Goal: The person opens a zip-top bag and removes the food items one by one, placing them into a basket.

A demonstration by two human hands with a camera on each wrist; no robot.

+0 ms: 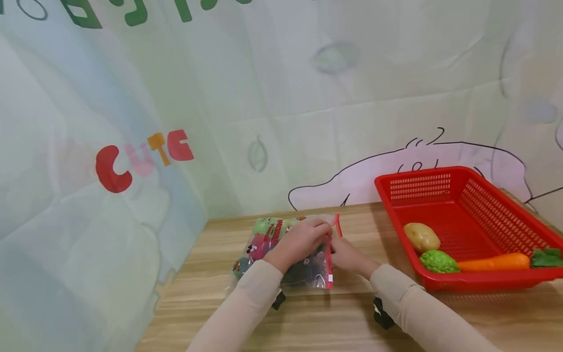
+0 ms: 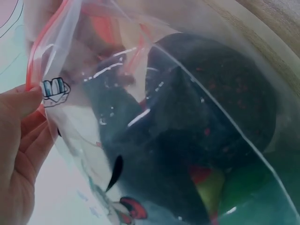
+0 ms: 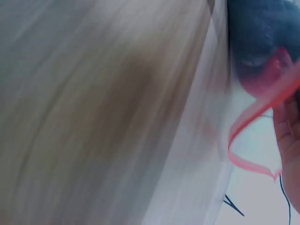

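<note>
A clear zip bag (image 1: pixel 303 274) with a red zipper edge and printed cartoon pictures lies on the table, bulging with dark, green and red items. Its dark contents (image 2: pixel 211 98) show through the plastic in the left wrist view, their kind unclear. My left hand (image 1: pixel 303 239) pinches the bag's rim beside the red zipper (image 2: pixel 40 47). At the mouth on the right is my right hand (image 1: pixel 349 256), its fingers hidden by the bag and the left hand. In the right wrist view only part of that right hand (image 3: pixel 288 140) shows, beside the gaping red zipper (image 3: pixel 253 115).
To the right stands a red plastic basket (image 1: pixel 440 280) holding a potato (image 1: pixel 421 237), a bumpy green vegetable (image 1: pixel 439 262) and a carrot (image 1: pixel 497 263) with green leaves (image 1: pixel 547 257). A printed cloth (image 1: pixel 264 98) hangs behind the wooden table (image 1: pixel 325 322).
</note>
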